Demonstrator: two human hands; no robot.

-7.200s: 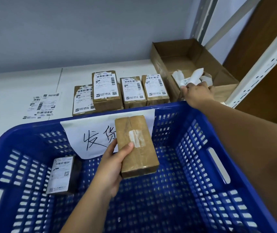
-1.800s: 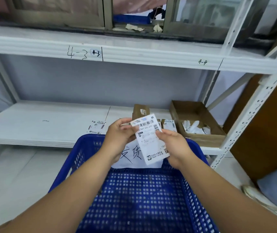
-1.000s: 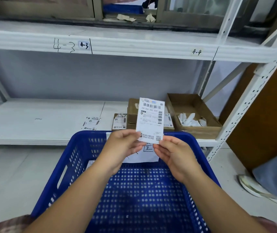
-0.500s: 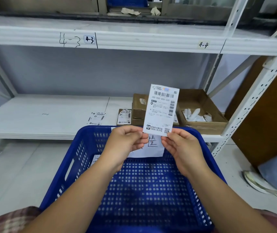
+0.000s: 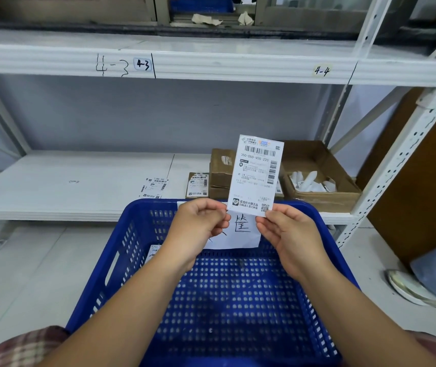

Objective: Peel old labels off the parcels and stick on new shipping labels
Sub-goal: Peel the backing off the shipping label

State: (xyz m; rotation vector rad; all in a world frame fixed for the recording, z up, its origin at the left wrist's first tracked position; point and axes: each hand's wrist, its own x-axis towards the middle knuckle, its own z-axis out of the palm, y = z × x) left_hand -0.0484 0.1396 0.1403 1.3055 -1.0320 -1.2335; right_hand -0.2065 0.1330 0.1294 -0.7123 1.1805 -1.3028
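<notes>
A white shipping label [image 5: 256, 172] with barcodes stands upright above the blue basket [image 5: 95, 284]. My left hand [image 5: 198, 229] pinches its lower left corner and my right hand [image 5: 288, 234] pinches its lower right corner. Behind the label, brown parcels [image 5: 220, 168] sit stacked on the white shelf [image 5: 79, 186]; one parcel [image 5: 197, 184] beside them carries a label. More loose labels [image 5: 154, 188] lie flat on the shelf to the left. A labelled parcel [image 5: 154, 252] lies in the basket, mostly hidden behind my left arm.
An open cardboard box [image 5: 325, 176] with crumpled white backing paper stands on the shelf at the right. A white paper sign [image 5: 240, 231] hangs on the basket's far wall. Shelf uprights [image 5: 402, 165] rise at the right, and a shoe [image 5: 410, 290] shows on the floor.
Over the last second both hands have raised the label slightly and turned it upright, keeping hold of its bottom corners. Earlier the left hand held a bare parcel over the basket.
</notes>
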